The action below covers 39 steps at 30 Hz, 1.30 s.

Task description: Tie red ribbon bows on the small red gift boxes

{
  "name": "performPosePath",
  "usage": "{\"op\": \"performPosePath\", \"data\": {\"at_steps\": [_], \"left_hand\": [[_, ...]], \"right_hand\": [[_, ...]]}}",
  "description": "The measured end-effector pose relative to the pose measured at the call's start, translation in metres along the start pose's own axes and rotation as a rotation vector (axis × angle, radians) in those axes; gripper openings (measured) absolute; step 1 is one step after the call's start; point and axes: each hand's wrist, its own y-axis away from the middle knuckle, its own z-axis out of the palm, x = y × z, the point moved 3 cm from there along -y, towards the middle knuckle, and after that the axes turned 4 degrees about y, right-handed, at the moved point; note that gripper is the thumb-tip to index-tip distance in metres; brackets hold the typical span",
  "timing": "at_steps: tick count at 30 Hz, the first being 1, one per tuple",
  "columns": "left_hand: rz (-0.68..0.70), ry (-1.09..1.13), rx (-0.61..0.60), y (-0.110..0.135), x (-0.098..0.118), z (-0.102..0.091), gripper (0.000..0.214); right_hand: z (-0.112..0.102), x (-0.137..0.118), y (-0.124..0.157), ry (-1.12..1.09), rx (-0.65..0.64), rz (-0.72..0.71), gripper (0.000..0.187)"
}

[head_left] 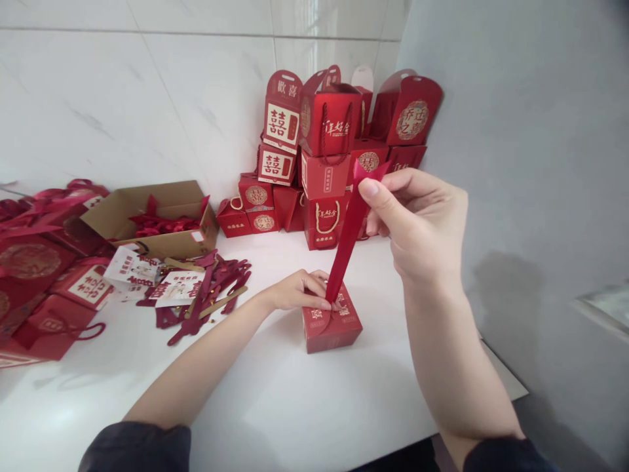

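I have the small red cardboard gift box (332, 324) sitting on the white countertop (275, 406), near the front, with gold-printed lettering on its matte faces. A flat, narrow red ribbon (348, 246) rises from the top of the box at a slight tilt; its smooth sheen does not settle whether it is satin or paper. My view shows the right hand (417, 226) above the box, clenched in a pinch on the ribbon's upper end between thumb and fingers. The left hand (299, 292) is cupped over the box top, grasping it, with its fingers curved down beside the ribbon's foot.

Left of the box lie a tangle of die-cut dark red strips (206, 288), 2 visible pale wooden sticks (223, 301) and printed white cards (177, 288). Behind these stands an open brown corrugated carton (162, 219) holding red ribbon loops. Flat red gift bags (29, 269) are heaped at the far left. Stacked red gift boxes (324, 164) with rope handles stand against the glossy white marble-patterned tile wall (147, 85), beside a matte grey wall (511, 131).
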Motion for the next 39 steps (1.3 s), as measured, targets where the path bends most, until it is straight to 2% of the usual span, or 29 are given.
{"op": "performPosePath", "data": {"at_steps": [3,7,9,11,14,16,18,21,25,28,31,36,39], "left_hand": [[0.028,-0.022,0.01,-0.001,0.002,0.001,0.017],[0.047,-0.045,0.018,-0.003,0.003,0.003,0.015],[0.051,-0.052,0.019,-0.003,0.002,0.003,0.013],[0.057,-0.063,0.012,-0.003,0.002,0.002,0.014],[0.066,-0.078,-0.001,-0.003,0.0,0.002,0.016],[0.063,-0.086,-0.008,-0.003,-0.001,0.001,0.016],[0.064,-0.091,-0.011,-0.004,-0.001,0.001,0.015],[0.07,-0.086,-0.001,-0.004,-0.001,0.001,0.014],[0.057,-0.093,0.018,-0.004,-0.002,0.001,0.015],[0.063,-0.113,0.018,-0.003,-0.002,0.001,0.014],[0.07,-0.115,0.024,-0.003,-0.003,0.001,0.013],[0.06,-0.099,0.029,-0.003,-0.001,0.002,0.015],[0.068,-0.111,0.009,-0.003,0.0,0.002,0.013]], "right_hand": [[-0.004,0.027,-0.012,-0.018,0.05,0.081,0.025],[-0.016,0.089,-0.02,-0.095,0.106,0.311,0.025],[-0.023,0.114,-0.006,-0.049,0.033,0.449,0.029],[-0.031,0.125,0.02,0.17,-0.082,0.491,0.03],[-0.04,0.12,0.07,0.439,-0.255,0.421,0.029],[-0.041,0.112,0.099,0.444,-0.357,0.419,0.026],[-0.041,0.103,0.116,0.401,-0.382,0.404,0.022],[-0.035,0.098,0.123,0.345,-0.411,0.444,0.022],[-0.021,0.101,0.115,0.282,-0.447,0.551,0.018],[-0.012,0.103,0.111,0.211,-0.403,0.597,0.024],[-0.008,0.107,0.113,0.072,-0.277,0.682,0.026],[-0.012,0.117,0.122,-0.201,-0.047,0.821,0.017],[-0.016,0.124,0.126,-0.267,0.001,0.964,0.023]]}}
